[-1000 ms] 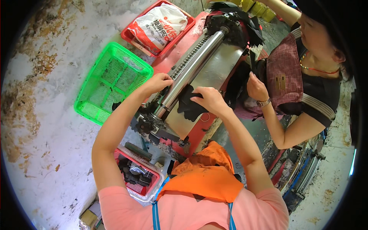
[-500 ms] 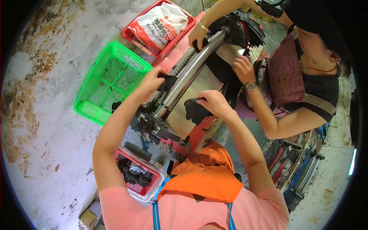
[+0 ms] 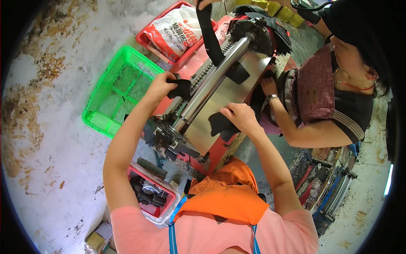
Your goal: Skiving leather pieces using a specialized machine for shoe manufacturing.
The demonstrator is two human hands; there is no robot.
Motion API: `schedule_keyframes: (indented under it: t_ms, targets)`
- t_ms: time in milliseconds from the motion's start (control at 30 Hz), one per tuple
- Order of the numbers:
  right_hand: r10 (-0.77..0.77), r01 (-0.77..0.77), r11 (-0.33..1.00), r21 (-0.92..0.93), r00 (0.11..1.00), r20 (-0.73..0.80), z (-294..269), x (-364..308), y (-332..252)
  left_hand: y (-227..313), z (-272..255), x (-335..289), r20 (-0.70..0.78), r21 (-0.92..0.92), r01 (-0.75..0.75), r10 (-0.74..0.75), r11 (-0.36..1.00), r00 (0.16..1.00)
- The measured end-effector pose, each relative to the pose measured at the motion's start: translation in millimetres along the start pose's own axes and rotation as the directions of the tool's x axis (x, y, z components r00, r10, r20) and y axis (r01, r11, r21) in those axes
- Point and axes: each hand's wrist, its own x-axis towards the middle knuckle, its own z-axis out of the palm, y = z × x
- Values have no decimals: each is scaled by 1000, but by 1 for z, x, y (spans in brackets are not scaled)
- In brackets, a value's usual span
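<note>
My left hand (image 3: 160, 89) pinches a black flat piece (image 3: 182, 89) at the far-left side of a shiny metal roller (image 3: 211, 84). My right hand (image 3: 242, 117) grips more black flat pieces (image 3: 220, 125) above the metal plate (image 3: 203, 135) on the roller's near-right side. They look like leather or thin sheet, but I cannot tell which. Another black piece (image 3: 238, 73) lies on the plate against the roller. Across from me, a co-worker's raised hand (image 3: 207, 3) holds a long black strip (image 3: 209, 38) whose lower end is at the roller.
A green mesh basket (image 3: 91, 111) stands left of the machine. Behind it, a red basket (image 3: 141, 41) holds a white plastic bag (image 3: 173, 31). A red-and-white bin (image 3: 169, 211) with dark scraps sits near my left elbow. The co-worker's other hand (image 3: 269, 86) is beside the plate.
The co-worker's far hand has risen from the roller, drawing up a long black strip; their other hand has lowered off the plate. My hands shift only slightly, still holding black pieces.
</note>
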Motion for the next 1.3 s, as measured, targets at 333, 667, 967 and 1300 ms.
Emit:
schedule_keyframes:
  t_ms: [333, 667, 967, 1300]
  targets:
    - [-118, 120, 992, -24, 990, 82, 7, 7, 7, 10, -2, -21, -13, 632, -231, 309, 740, 951]
    - [-89, 88, 994, 59, 996, 11, 14, 5, 11, -7, 15, 0, 81, 145, -287, 278, 947, 957]
    - [-76, 78, 996, 51, 996, -43, 17, 0, 9, 3, 33, -9, 208, 238, -152, 102, 959, 973]
    - [-24, -11, 957, -290, 993, -117, 25, 13, 1, 6, 29, -10, 196, 312, -167, 109, 935, 975]
